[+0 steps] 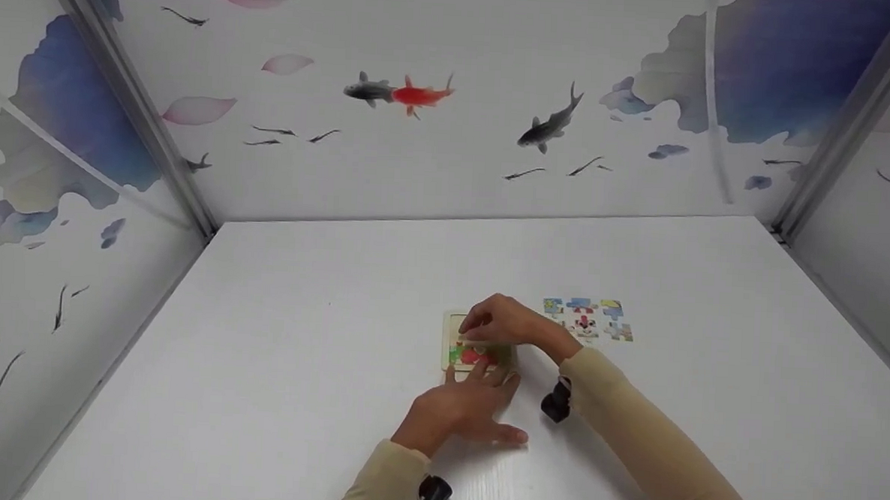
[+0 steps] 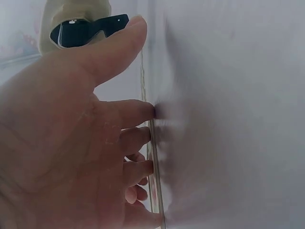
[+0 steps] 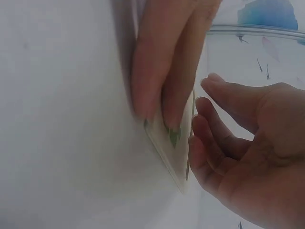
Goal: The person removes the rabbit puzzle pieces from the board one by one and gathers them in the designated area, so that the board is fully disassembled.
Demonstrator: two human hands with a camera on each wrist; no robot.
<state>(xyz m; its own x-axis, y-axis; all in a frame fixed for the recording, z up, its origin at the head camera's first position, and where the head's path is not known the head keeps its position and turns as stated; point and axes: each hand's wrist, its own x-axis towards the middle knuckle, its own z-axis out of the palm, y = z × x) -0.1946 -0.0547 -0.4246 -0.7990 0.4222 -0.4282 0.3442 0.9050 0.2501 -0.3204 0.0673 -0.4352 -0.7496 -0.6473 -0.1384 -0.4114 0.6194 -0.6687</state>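
Observation:
A small wooden puzzle board (image 1: 446, 348) lies on the white table, its lower part filled with a green and red picture. My left hand (image 1: 462, 410) rests along its near edge, fingers spread and fairly straight, thumb out to the right. In the right wrist view, two of the left hand's fingers (image 3: 157, 67) lie on the board beside a green patch. Over the board's upper left hovers my right hand (image 1: 506, 322), fingers bent towards the board. In the right wrist view, the right hand (image 3: 257, 143) has its thumb and forefinger apart, with no piece visible between them.
Several loose jigsaw pieces (image 1: 581, 304) are laid out in rows on the table (image 1: 298, 349), right of the board and beyond the right forearm. Both wrists wear black cameras (image 1: 556, 402). Walls printed with fish (image 1: 422, 96) enclose the table at the back and sides.

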